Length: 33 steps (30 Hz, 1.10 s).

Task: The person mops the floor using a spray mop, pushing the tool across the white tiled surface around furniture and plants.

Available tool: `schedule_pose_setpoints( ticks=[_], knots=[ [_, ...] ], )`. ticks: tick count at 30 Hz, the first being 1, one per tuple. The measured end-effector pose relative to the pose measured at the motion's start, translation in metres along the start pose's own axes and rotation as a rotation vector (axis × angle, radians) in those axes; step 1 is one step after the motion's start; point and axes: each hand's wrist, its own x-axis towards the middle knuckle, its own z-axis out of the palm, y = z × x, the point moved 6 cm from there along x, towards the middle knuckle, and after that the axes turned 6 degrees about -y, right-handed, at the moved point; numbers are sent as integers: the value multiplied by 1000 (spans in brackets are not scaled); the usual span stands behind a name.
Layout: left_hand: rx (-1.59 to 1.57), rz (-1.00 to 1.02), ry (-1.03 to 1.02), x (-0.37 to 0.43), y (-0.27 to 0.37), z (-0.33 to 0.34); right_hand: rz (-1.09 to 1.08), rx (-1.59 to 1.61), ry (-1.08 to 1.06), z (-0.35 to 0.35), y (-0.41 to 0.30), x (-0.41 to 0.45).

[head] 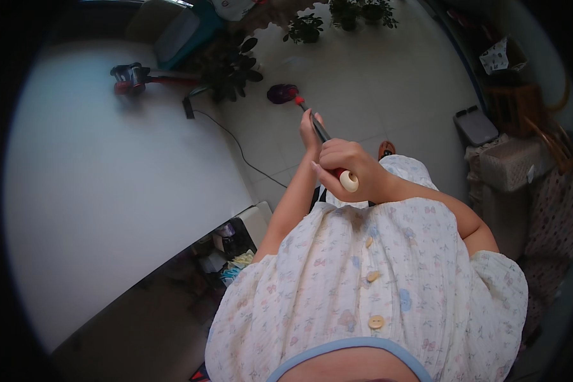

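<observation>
Both hands grip a mop. My left hand (310, 132) is wrapped around the grey handle (319, 128), lower down and closer to the mop head. My right hand (351, 164) closes over the top end of the handle, where a red part and a cream end cap (349, 181) stick out from the fist. The handle slants away from me to a dark purple mop head (281, 94) with a red joint, which rests on the pale tiled floor (353, 100).
Left is a broad white surface (114, 181), with a stick vacuum cleaner (131, 79) and a black cord (241, 150) beside it. Potted plants (305, 28) stand ahead, and a leafy plant (236, 67) nearer. Right are a grey flat object (476, 126) and a fabric-covered piece (515, 164).
</observation>
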Motion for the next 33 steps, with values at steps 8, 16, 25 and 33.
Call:
schedule_pose_setpoints(
  ticks=[8,16,25,33],
  knots=[
    [-59,23,-98,-8,62,54,47,-15,181,-61,-24,-35],
    [-175,-135,-428,-7,99,120,94,-176,182,-99,-49,-68],
    [-243,-135,-534,-12,138,167,-70,-414,244,-113,-80,-72],
    [-264,274,-947,-21,173,192,-231,-277,66,-122,-68,-90]
  ],
)
